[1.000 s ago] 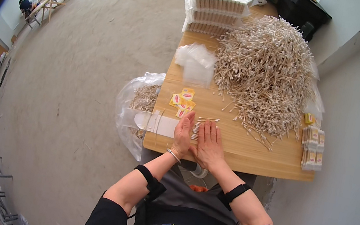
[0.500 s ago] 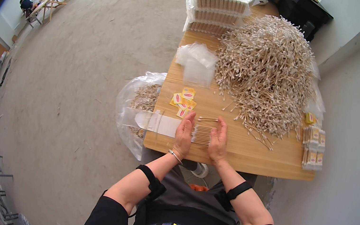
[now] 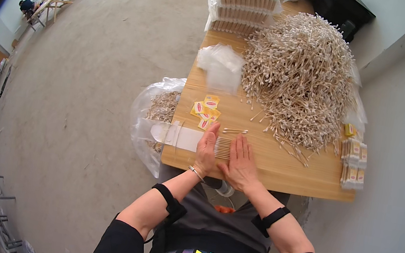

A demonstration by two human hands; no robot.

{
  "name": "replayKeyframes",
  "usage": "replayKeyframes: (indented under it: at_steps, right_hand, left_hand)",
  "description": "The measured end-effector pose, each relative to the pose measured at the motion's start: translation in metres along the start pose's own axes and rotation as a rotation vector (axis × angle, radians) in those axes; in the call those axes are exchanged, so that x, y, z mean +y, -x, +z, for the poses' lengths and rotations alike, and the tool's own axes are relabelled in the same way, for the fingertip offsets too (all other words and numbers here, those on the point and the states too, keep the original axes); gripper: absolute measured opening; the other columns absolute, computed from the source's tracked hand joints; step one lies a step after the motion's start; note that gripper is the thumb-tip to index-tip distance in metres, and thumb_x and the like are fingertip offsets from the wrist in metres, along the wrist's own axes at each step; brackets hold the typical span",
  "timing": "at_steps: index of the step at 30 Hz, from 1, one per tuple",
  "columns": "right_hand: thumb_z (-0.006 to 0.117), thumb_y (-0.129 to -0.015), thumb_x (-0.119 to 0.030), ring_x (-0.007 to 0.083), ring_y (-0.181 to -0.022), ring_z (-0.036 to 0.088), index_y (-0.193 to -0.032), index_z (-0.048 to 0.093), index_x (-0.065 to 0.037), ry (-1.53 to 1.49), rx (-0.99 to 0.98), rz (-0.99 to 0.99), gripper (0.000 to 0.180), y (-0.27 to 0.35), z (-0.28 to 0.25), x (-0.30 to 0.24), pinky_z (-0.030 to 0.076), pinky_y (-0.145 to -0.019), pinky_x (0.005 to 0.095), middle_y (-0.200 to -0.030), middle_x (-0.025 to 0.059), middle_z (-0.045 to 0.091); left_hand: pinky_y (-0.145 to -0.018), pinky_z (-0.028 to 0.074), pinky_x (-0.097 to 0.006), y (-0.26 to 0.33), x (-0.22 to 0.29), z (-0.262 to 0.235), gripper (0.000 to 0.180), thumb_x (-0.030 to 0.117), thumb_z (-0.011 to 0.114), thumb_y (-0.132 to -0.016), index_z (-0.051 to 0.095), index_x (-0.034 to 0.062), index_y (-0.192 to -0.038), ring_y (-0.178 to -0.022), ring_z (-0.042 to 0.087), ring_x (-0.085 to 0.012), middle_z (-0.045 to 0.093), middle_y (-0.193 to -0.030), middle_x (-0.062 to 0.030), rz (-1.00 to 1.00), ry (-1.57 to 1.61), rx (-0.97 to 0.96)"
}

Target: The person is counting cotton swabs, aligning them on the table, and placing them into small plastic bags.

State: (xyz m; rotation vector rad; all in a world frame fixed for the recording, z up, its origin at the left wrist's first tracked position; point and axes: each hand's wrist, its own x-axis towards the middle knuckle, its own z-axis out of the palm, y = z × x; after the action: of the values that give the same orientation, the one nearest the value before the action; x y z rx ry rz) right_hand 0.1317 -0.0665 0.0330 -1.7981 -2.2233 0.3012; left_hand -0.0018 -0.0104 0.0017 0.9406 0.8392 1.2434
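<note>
A flat row of cotton swabs point(image 3: 223, 148), laid side by side, is on the wooden table point(image 3: 291, 177) near its front edge. My left hand point(image 3: 206, 150) stands on its edge at the left ends of the row, fingers stretched out. Palm down, my right hand point(image 3: 242, 165) lies flat over the right ends and hides them. Two loose swabs point(image 3: 235, 130) rest just beyond the row. Left of my left hand is a white strip point(image 3: 189, 139), with clear plastic at its far left. Several yellow-and-white printed cards point(image 3: 207, 111) lie beyond that hand.
A large heap of cotton swabs point(image 3: 303, 79) covers the table's far right. Clear bags point(image 3: 221, 67) lie left of it, below stacked swab packs point(image 3: 245, 9). Small packs point(image 3: 353, 164) stand at the right edge. A plastic sack of swabs point(image 3: 159, 108) is beside the table's left edge.
My right hand has turned from upright on its edge to palm down and shifted left over the swab ends. My left hand stays at the row's left side.
</note>
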Motion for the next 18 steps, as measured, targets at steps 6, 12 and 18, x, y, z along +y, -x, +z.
replayKeyframes:
  at_steps: [6,12,18]
  right_hand:
    - [0.052,-0.084,-0.052,0.0345,-0.14,0.014,-0.14,0.02,0.008,0.124,-0.041,0.065,0.087,0.001,0.001,-0.007,0.012,-0.113,0.0453,-0.147,0.0241,0.019]
    - [0.054,-0.084,-0.047,0.0345,-0.14,0.014,-0.14,0.02,0.008,0.074,-0.016,0.064,0.085,0.0,0.004,-0.011,0.011,-0.114,0.0453,-0.147,0.0239,0.018]
    - [0.054,-0.084,-0.043,0.038,-0.138,0.015,-0.139,0.02,0.01,0.043,0.026,0.026,0.083,0.002,0.005,-0.011,0.013,-0.113,0.0458,-0.146,0.0262,0.019]
  left_hand:
    - [-0.111,0.022,-0.034,0.003,0.0,-0.003,0.056,0.037,0.032,-0.101,0.033,-0.0068,-0.136,-0.133,0.032,-0.024,0.037,-0.139,-0.0178,0.031,-0.23,-0.098]
    - [-0.112,0.022,-0.034,0.003,-0.011,-0.004,0.055,0.036,0.031,-0.101,0.034,-0.0074,-0.135,-0.133,0.032,-0.0235,0.038,-0.139,-0.0175,0.052,-0.143,-0.035]
    - [-0.112,0.024,-0.034,0.0,-0.009,-0.007,0.054,0.036,0.031,-0.101,0.036,-0.0072,-0.133,-0.131,0.034,-0.0229,0.039,-0.137,-0.0172,-0.071,0.108,0.052]
